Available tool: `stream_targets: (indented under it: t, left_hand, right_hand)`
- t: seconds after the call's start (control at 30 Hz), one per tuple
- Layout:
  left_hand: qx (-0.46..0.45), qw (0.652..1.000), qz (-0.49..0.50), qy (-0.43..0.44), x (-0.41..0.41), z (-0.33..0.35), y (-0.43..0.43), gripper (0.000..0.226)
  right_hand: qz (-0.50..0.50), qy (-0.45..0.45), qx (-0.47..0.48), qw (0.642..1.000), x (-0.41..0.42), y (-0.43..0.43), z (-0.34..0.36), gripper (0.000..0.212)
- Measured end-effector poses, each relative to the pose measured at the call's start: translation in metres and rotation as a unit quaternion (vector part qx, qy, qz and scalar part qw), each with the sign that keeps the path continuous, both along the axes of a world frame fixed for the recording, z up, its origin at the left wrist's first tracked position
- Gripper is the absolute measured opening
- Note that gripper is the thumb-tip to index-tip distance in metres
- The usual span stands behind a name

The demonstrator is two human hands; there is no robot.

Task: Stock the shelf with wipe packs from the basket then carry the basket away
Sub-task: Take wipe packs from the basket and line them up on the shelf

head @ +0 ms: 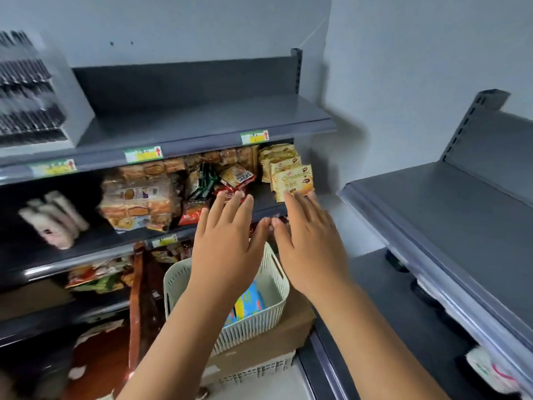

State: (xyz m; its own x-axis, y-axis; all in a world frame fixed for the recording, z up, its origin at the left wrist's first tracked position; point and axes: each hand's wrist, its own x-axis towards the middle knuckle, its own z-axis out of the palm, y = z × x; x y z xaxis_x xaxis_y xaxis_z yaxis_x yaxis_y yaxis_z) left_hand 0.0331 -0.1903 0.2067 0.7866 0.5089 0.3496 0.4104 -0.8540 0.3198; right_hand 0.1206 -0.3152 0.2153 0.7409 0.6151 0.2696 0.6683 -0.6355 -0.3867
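Observation:
A cream slatted basket [259, 321] rests on a brown cardboard box below my arms. Inside it lie blue and yellow wipe packs [248, 304], partly hidden by my left forearm. My left hand [227, 238] and my right hand [311, 241] are both held flat, palms down, fingers spread, above the basket and in front of the middle shelf. Neither hand holds anything, and their thumbs nearly touch. The grey top shelf [202, 122] above them is bare.
The middle shelf holds bread bags [138, 194], red snack packs [196, 209] and yellow croissant packs [291, 180]. Lower shelves carry more snacks. A second grey shelf unit [450, 215] stands at the right. A white rack [31, 90] sits at the upper left.

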Motion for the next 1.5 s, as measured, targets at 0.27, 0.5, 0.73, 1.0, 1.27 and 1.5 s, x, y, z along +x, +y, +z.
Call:
stream_targets:
  t: [0.27,0.5,0.73,1.0,1.27,1.5]
  left_hand:
    - [-0.023,0.995,0.058,0.079,-0.031,-0.039,0.086,0.067]
    - [-0.115,0.984,0.076,0.112,-0.029,-0.075,0.131,0.064]
    - [-0.246,0.955,0.113,0.118,-0.024,-0.119,0.169,0.062]
    - [-0.396,0.895,0.164,0.125,-0.008,-0.190,0.180,0.047]
    - [-0.401,0.862,0.244,0.192,-0.003,-0.261,0.201,0.049]
    - [-0.353,0.846,0.161,0.365,-0.014,-0.302,0.208,0.073]
  right_hand:
    - [0.064,0.069,-0.037,0.995,-0.005,0.095,-0.044,0.063]
    - [0.120,0.243,-0.110,0.956,0.001,0.145,-0.081,0.058]
    - [0.138,0.352,-0.205,0.903,0.038,0.172,-0.119,0.063]
    - [0.063,0.492,-0.225,0.839,0.066,0.188,-0.207,0.054]
    - [-0.075,0.609,-0.170,0.771,0.042,0.207,-0.285,0.032]
    - [-0.145,0.596,-0.174,0.770,0.033,0.227,-0.308,0.021]
